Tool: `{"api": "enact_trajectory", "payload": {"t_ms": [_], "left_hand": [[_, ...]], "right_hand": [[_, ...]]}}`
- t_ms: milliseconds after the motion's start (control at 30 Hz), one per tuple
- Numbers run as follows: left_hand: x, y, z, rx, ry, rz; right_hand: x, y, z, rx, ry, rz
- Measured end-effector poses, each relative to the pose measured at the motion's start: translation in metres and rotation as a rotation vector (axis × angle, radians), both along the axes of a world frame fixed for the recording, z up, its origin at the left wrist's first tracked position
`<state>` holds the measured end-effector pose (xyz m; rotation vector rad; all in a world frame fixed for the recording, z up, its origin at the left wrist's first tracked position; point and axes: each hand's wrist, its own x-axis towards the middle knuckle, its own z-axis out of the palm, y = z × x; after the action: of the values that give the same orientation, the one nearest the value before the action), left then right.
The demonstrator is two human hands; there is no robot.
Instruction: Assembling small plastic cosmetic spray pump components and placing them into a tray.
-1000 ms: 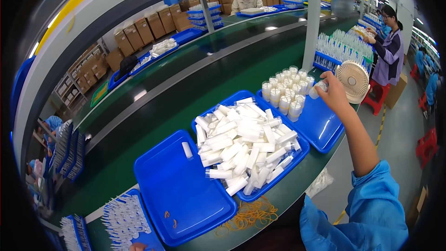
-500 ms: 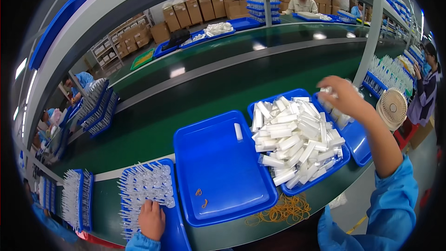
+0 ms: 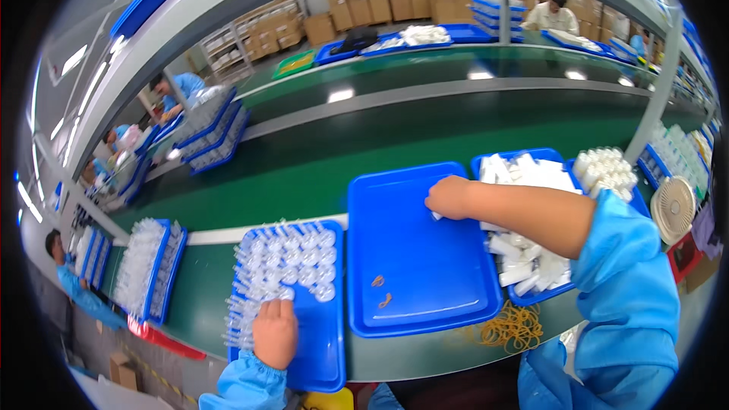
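My left hand (image 3: 275,332), fingers bent and pressed together, rests against the clear plastic dome-ended pieces (image 3: 296,258) standing in rows in a blue tray (image 3: 320,349). What its fingertips hold is hidden. My right hand (image 3: 449,199) is closed at the far right corner of the middle blue tray (image 3: 425,281), with a bit of a white packet (image 3: 436,216) showing under its fingertips. My right forearm crosses over a heap of white packets in clear wrap (image 3: 531,258) in the tray to the right. Two small orange rubber bands (image 3: 385,301) lie in the middle tray.
Loose rubber bands (image 3: 516,328) lie at the bench's near edge. Stacked trays of clear pieces (image 3: 144,269) stand at left. A bag of white round-topped pieces (image 3: 605,171), a beige fan (image 3: 673,209) and a frame post (image 3: 659,87) are at right. Co-workers sit beyond the green belt (image 3: 342,159).
My right hand has come left and down from beyond the packet heap to the middle tray, over the lone white packet. My left hand stays at the clear pieces. The view has swung left.
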<state>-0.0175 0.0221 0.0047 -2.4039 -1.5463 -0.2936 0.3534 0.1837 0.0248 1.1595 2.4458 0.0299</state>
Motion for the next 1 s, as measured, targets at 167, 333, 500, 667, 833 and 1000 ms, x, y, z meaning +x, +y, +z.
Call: {"api": "enact_trajectory", "payload": {"t_ms": [167, 333, 500, 667, 833, 1000], "left_hand": [[0.003, 0.002, 0.01, 0.004, -0.043, -0.057], [-0.001, 0.023, -0.006, -0.002, 0.141, 0.019], [-0.007, 0.024, -0.002, 0.066, 0.208, 0.037], [0.02, -0.021, 0.044, 0.019, -0.28, -0.023], [0.072, -0.09, 0.043, -0.13, -0.727, -0.326], [0.144, -0.121, 0.011, -0.479, -1.34, -0.441]], "right_hand": [[-0.032, -0.061, 0.031, -0.138, 0.207, 0.024], [-0.032, -0.141, 0.072, -0.12, 0.569, 0.088], [-0.004, -0.213, 0.079, -0.124, 0.753, 0.147], [0.0, -0.256, 0.064, -0.299, 1.108, -0.146], [-0.011, -0.271, 0.029, -0.492, 1.832, -0.776], [-0.01, -0.254, 0.009, -0.717, 2.076, -0.932]]}}
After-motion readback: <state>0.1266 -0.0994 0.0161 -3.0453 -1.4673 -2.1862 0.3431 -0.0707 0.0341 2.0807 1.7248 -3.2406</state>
